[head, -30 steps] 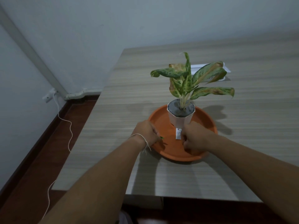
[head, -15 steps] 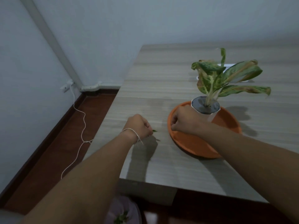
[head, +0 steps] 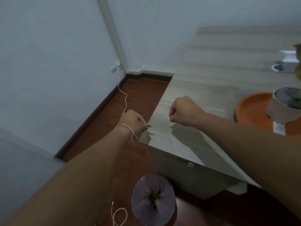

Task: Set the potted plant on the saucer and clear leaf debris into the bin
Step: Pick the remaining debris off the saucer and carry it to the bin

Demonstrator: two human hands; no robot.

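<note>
My left hand is a closed fist at the table's left corner, with a small green leaf piece poking out of it. Over the table's left part hovers my right hand, fisted too; what it holds, if anything, is hidden. At the right edge the white pot stands on the orange saucer, its leaves mostly cut off by the frame. On the floor below the table corner sits the bin, lined with a pale purple bag, green leaf scraps inside.
The wooden table runs to the right, with a white object at its far side. A white cable trails from a wall socket across the dark red floor, and another cable loop lies beside the bin.
Both hands have left the saucer and moved left, toward the table's corner. The view has swung left and down, bringing the bin into sight and pushing the plant to the right edge.
</note>
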